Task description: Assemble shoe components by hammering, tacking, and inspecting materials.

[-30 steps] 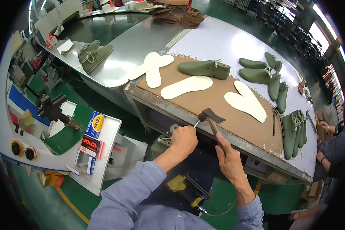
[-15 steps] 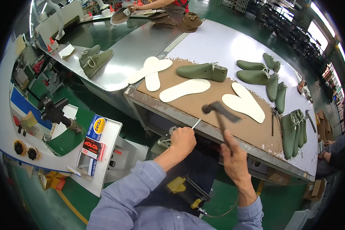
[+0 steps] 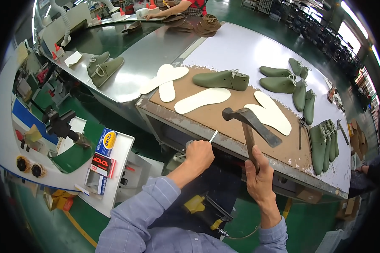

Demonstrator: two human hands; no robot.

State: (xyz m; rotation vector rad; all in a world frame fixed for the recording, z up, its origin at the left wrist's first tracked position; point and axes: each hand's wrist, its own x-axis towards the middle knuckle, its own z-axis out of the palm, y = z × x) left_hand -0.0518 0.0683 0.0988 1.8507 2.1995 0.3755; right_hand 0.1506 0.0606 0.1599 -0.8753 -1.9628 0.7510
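My right hand (image 3: 261, 179) is closed around the wooden handle of a hammer (image 3: 254, 121). Its dark head, round at one end and broad and flat at the other, is raised over the table edge. To its left, my left hand (image 3: 197, 158) is closed on a thin pale rod (image 3: 214, 135), whose tip sticks out past the fingers. Below that hand, a greenish shoe last with white cord (image 3: 176, 160) shows in part; whether the hand touches it is hidden. Several cream insoles (image 3: 202, 100) and a green shoe last (image 3: 221, 80) lie on the brown board (image 3: 215, 122).
More green lasts (image 3: 278, 84) stand along the table's right side, near pincers (image 3: 301, 130). At left is a machine (image 3: 63, 124) with small boxes (image 3: 101, 163) on its white shelf. Across the metal bench, a co-worker's arm (image 3: 169, 12) reaches over brown pieces (image 3: 207, 26).
The hammer, blurred before, has its head turned and appears larger and sharper. My right hand has shifted slightly. My left hand keeps its grip. The co-worker's hand has let go of a brown piece.
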